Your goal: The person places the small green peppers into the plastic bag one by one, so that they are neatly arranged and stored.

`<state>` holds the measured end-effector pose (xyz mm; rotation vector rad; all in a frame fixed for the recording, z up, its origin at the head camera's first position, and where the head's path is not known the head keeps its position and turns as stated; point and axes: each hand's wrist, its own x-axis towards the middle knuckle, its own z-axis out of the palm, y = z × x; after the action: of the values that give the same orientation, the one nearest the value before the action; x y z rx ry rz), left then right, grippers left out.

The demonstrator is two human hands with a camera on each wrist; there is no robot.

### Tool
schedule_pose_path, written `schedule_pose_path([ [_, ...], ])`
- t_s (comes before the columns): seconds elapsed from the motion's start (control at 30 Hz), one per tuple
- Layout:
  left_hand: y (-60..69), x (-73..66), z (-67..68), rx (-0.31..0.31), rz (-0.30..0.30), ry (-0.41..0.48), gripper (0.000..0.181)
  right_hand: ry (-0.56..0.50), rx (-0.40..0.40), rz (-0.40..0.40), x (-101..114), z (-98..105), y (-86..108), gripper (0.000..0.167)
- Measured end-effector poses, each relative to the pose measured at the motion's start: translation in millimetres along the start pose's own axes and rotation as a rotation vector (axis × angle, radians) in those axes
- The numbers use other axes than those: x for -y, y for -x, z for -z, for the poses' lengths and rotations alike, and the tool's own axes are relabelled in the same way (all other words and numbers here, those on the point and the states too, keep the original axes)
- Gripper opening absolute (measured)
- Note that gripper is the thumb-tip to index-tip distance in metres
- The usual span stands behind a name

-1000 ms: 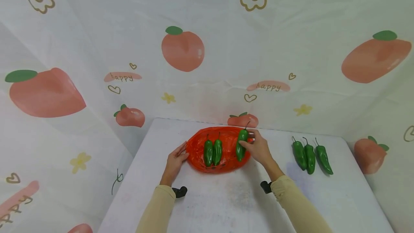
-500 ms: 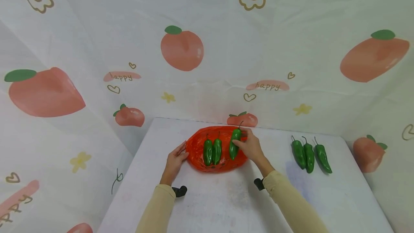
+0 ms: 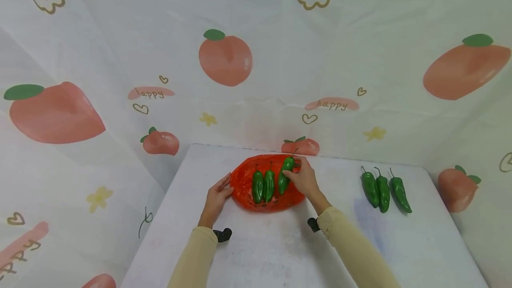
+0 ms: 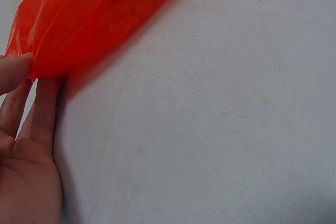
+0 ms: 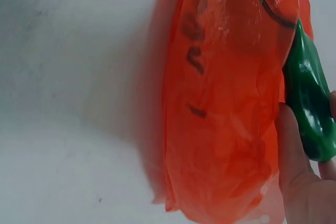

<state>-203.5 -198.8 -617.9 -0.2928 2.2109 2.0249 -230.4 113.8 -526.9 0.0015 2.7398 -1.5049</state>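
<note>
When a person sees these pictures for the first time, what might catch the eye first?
Probably the bright red plastic bag, spread open on the white table, with two green peppers in it. Next, the right hand at the bag's mouth, gripping a third pepper, while the left hand holds the bag's left edge. Off to the right, three more peppers lie on the table.
</note>
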Motion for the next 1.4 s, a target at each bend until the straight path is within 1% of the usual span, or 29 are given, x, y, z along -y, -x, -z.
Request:
schedule_pose_path([
  [0.1, -0.4, -1.8, 0.0, -0.001, -0.002, 0.008, 0.053, 0.027, 0.014, -0.002, -0.5, -3.8, -2.9, 0.067],
  [0.3, 0.7, -4.8, -1.5, -0.006, 0.001, 0.013, 0.053, 0.085, 0.088, -0.041, -0.3, -7.5, -5.2, 0.066],
  [0.5, 0.1, -3.1, 0.8, -0.009, 0.004, 0.020, 0.053, 0.103, 0.126, -0.040, 0.5, -12.4, -4.6, 0.065],
  [0.7, 1.4, -4.4, 0.9, -0.021, 0.011, 0.006, 0.053, 0.129, 0.163, -0.032, 2.6, -19.7, -5.4, 0.064],
  [0.9, 3.8, -5.1, -2.0, -0.029, 0.005, 0.000, 0.054, 0.145, 0.169, -0.026, 3.3, -26.2, -4.5, 0.064],
  [1.03, 3.9, -6.4, -3.0, -0.028, 0.014, 0.000, 0.053, 0.153, 0.172, -0.023, 2.4, -28.9, -4.0, 0.064],
  [1.23, 3.6, -4.2, -2.6, -0.014, 0.017, 0.008, 0.053, 0.178, 0.172, -0.039, 1.8, -32.6, -3.0, 0.064],
  [1.4, 3.9, -4.2, -1.8, -0.016, 0.016, 0.008, 0.053, 0.212, 0.174, -0.035, 2.8, -33.9, -3.9, 0.065],
])
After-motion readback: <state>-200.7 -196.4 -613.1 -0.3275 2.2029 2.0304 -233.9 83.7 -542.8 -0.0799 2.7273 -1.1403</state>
